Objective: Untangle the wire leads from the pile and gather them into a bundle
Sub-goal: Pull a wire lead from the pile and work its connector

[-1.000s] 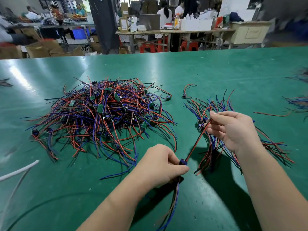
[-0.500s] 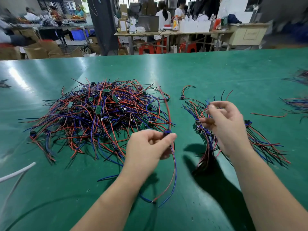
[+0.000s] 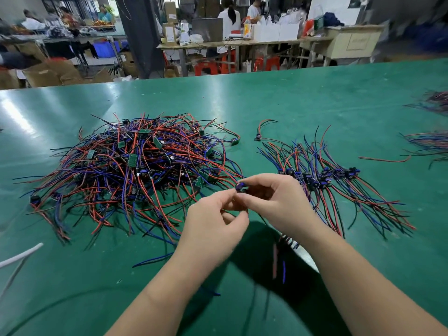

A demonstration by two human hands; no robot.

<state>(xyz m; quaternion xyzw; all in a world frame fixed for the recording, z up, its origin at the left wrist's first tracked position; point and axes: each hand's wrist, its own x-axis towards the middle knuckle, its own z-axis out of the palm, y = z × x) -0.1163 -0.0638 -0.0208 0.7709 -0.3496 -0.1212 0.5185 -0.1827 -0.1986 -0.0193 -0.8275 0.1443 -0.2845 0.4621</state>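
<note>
A big tangled pile of red, blue and black wire leads with small green boards lies on the left of the green table. To the right lies a sorted bundle of leads, their dark connectors lined up. My left hand and my right hand meet above the table between pile and bundle. Both pinch one lead at its small blue connector. That lead's wires hang blurred below my hands.
A lone lead and a loose red wire lie near the bundle. More leads sit at the right edge. A white cable crosses the near left. Benches, stools, boxes and people fill the background.
My left hand carried a lead from beside the pile up to the middle. My right hand left the sorted bundle and came left to meet it; both now pinch the connector.
</note>
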